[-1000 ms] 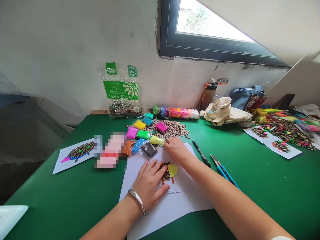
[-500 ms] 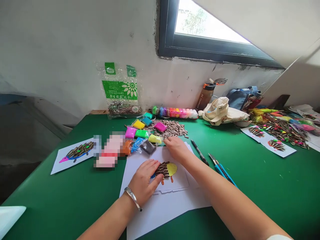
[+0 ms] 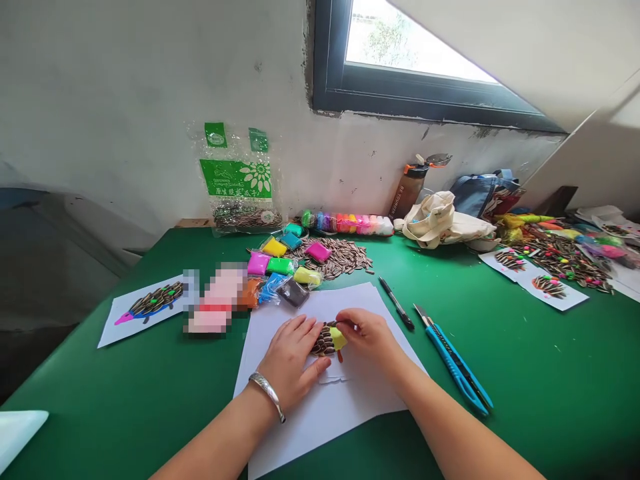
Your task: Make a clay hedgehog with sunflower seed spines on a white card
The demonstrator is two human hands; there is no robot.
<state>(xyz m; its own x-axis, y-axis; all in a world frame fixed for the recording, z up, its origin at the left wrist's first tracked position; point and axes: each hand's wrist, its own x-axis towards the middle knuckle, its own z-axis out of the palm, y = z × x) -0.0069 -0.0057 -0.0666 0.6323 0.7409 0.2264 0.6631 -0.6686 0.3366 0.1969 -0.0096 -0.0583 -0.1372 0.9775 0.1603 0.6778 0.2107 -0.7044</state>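
Observation:
A small picture of an animal made of clay and striped sunflower seeds lies on white paper. Overlapping seeds cover its left part, while yellow clay shows bare on the right, above an orange-brown leg. My left hand rests flat across the picture's left side, fingers stretched, hiding that end. Over the yellow clay, the thumb and fingers of my right hand are pinched on a sunflower seed, mostly hidden by the fingertips. Behind the paper is a heap of loose sunflower seeds.
Packets of coloured clay, including a black one, lie behind the paper. A pen and a blue utility knife with its blade showing are to the right. A finished hedgehog card lies left. A seed bag leans on the wall.
My right hand has come back from the edge of the seed heap to the yellow clay, fingers pinched. My left hand stays on the picture. The view has shifted slightly.

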